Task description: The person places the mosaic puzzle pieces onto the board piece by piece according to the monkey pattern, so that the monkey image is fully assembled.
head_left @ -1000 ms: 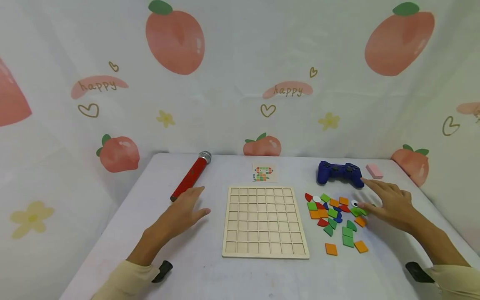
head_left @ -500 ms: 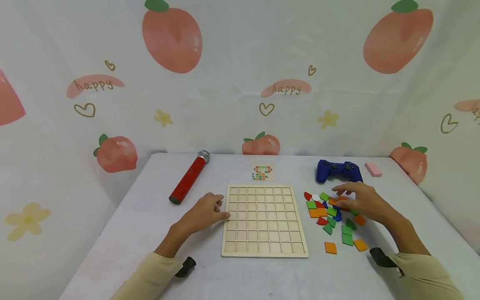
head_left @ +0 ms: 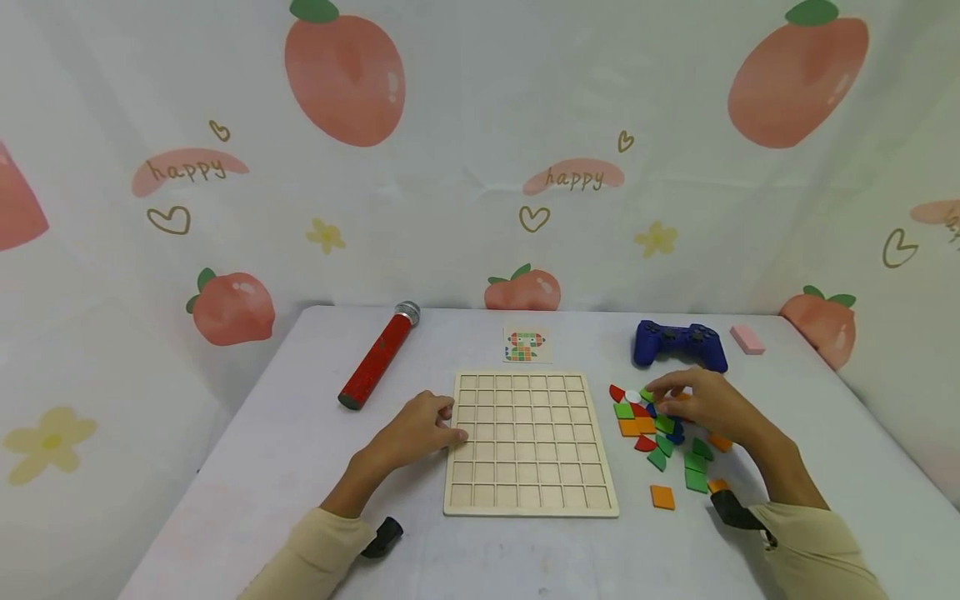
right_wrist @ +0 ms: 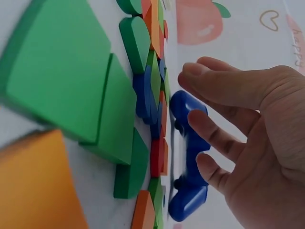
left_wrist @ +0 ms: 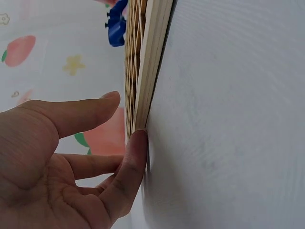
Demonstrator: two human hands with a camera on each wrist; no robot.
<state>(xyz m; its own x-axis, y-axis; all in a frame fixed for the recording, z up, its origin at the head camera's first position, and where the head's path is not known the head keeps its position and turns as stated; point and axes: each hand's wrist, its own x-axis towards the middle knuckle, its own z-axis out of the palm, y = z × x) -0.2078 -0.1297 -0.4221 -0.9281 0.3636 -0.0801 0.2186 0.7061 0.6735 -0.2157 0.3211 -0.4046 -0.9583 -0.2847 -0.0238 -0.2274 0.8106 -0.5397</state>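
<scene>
Tiles (head_left: 665, 425); beyond them, blue gamepad (head_left: 679, 343)

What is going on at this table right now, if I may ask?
A person's left hand touches the left edge of a gridded board. Their right hand hovers over loose coloured pieces to the board's right, with no piece visibly held. Every piece in sight lies off the board. A small patterned card lies just beyond it.
</scene>
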